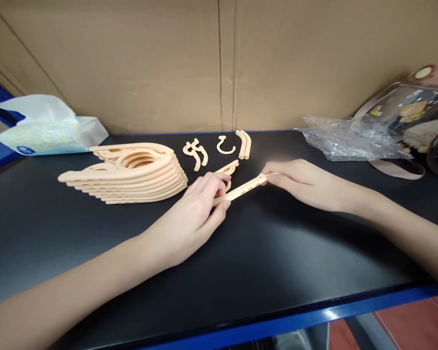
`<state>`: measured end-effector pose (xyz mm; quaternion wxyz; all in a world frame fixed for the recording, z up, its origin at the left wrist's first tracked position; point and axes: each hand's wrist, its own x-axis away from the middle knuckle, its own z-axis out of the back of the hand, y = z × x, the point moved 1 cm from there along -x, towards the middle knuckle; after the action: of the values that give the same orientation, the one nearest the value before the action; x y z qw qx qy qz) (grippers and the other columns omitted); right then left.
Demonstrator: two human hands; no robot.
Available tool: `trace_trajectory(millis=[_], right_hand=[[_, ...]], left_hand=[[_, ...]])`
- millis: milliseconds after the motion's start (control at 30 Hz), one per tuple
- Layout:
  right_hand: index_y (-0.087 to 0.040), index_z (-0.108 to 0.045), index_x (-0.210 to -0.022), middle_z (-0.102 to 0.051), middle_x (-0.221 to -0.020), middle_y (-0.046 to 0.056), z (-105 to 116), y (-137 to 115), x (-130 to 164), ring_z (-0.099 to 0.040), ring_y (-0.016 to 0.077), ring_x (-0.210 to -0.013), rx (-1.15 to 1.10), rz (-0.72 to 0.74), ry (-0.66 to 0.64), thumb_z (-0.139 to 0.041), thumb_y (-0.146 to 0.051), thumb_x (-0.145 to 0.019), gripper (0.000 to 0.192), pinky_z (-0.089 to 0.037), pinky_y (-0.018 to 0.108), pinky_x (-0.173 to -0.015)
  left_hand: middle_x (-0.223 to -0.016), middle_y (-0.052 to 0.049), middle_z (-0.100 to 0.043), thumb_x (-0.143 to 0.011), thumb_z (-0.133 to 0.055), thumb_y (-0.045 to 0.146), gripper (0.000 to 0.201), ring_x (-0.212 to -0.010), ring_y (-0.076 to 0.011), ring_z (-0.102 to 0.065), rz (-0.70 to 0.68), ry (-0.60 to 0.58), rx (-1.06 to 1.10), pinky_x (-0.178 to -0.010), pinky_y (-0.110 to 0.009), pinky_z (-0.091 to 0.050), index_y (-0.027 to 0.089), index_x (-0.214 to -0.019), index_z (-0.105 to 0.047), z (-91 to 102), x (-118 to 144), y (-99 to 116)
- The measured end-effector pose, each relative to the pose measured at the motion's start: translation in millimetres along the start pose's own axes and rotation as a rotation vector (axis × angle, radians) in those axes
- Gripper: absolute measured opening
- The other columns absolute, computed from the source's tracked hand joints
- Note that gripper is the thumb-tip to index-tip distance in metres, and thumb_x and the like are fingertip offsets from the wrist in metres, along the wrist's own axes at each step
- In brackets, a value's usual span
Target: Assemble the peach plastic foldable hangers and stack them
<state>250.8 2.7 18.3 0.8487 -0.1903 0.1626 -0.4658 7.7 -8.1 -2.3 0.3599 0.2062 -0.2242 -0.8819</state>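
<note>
Together, left hand (pixel 193 214) and right hand (pixel 299 182) pinching slim, slotted peach plastic arm (pixel 241 189), matte black tabletop (pixel 241 262).

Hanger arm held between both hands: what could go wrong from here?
1. The hanger arm is thin and slotted, gripped at both ends by the left hand and right hand; bending could snap it.
2. The loose hooks lie just behind the hands; a sweep might scatter them.
3. The hanger stack sits close to the left hand and could be knocked askew.

Tissue pack (pixel 47 131), crumpled plastic bag (pixel 346 138), clear bag (pixel 416 112) on black table (pixel 241 262).
</note>
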Motion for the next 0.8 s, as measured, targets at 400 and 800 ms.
trace_trajectory(millis=[400, 800], right_hand=[[-0.021, -0.051, -0.081, -0.039, -0.063, -0.007, -6.9, -2.8, 1.2, -0.033, 0.0095, -0.056, -0.236, 0.034, -0.034, -0.048, -0.039, -0.094, 0.023, -0.026, 0.024, -0.051], [-0.022, -0.047, -0.085, -0.044, -0.060, -0.006, -9.8, -6.7, 2.3, -0.039, 0.0109, -0.051, 0.087, 0.058, 0.000, -0.035, -0.047, -0.099, 0.030, -0.027, 0.025, -0.052]], left_hand=[[-0.133, -0.004, -0.040, -0.100, -0.030, 0.026, 0.017, -0.126, -0.0178, -0.037, -0.062, -0.060, -0.091, -0.107, -0.038, -0.033, 0.023, -0.104, -0.046, 0.5, 0.7, 1.7], [-0.144, -0.003, -0.032, -0.101, -0.031, 0.029, 0.018, -0.136, -0.0168, -0.027, -0.087, -0.073, -0.137, -0.114, -0.034, -0.026, 0.022, -0.099, -0.047, 0.3, 3.5, -1.8]])
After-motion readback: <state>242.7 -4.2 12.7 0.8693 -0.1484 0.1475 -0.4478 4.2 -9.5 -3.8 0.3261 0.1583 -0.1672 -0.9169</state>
